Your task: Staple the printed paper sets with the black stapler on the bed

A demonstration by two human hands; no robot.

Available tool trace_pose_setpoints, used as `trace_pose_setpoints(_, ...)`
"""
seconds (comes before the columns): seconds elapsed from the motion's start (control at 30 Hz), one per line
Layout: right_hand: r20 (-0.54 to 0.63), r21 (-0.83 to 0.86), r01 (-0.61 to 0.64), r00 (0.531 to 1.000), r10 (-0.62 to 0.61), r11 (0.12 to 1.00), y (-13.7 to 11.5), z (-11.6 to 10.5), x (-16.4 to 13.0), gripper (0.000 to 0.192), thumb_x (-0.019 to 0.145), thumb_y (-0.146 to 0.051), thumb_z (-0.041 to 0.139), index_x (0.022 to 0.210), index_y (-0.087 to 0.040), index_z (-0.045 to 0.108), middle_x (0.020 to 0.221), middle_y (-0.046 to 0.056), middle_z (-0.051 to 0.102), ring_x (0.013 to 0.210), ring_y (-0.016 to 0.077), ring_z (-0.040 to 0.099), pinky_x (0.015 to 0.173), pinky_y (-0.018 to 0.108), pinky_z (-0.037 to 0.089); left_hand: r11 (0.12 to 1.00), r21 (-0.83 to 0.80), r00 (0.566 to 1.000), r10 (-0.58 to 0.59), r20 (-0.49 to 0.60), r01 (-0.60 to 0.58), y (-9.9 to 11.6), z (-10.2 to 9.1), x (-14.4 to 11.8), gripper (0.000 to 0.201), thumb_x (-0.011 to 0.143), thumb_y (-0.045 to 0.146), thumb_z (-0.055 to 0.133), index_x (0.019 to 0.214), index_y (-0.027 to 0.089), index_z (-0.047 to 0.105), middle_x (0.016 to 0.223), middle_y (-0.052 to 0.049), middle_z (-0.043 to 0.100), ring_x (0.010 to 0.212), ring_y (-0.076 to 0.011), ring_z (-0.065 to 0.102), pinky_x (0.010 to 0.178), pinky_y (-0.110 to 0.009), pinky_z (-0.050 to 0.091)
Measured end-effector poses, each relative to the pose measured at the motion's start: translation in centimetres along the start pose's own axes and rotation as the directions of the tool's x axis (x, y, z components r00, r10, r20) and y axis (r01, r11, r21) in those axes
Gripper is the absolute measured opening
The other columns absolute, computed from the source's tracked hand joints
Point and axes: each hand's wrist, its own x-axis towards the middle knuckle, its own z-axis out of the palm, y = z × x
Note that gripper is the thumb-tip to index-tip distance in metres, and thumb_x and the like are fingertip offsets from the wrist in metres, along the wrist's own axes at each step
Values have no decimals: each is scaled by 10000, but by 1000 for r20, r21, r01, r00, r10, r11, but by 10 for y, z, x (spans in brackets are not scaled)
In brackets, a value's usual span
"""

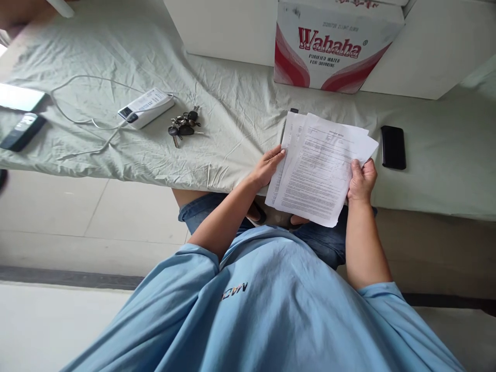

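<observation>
Several loose printed sheets of paper (315,168) are fanned a little apart between my two hands, over the table's near edge and my lap. My left hand (270,164) grips their left edge, thumb on top. On the opposite side, my right hand (361,178) pinches the right edge with the thumb over the front sheet. The top page carries dense lines of text, too small to read. Behind the top left corner of the sheets a small dark object (294,110) peeks out, mostly hidden. A black phone (393,148) lies flat to the right of my right hand.
A pale green cloth (232,119) covers the table. Left of the papers lie a bunch of keys (185,125), a white power bank (147,107) with a cable, and two devices, one a lit phone (21,97). A Wahaha water carton (335,46) stands at the back.
</observation>
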Motion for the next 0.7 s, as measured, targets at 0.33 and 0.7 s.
trace_pose_setpoints(0.33,-36,-109,-17,999,13,994,-10,11,-8,538,857,-752,896,969,-268,692,973,14,787,888,217,744,913,411,670,990,-135,986,-62,-158,41,-12,-5,5,638,837,725,1015,1251,262,869,1143,-71,921,1201,-358,869,1053,-507,700)
trace_pose_setpoints(0.7,-82,-141,7,996,-18,990,-8,29,-19,539,898,-779,823,1000,-266,696,965,21,770,942,233,747,990,422,656,985,-161,992,-76,-97,59,-3,-1,-2,656,827,718,1022,1253,256,835,1180,-105,909,1243,-391,869,1063,-536,708)
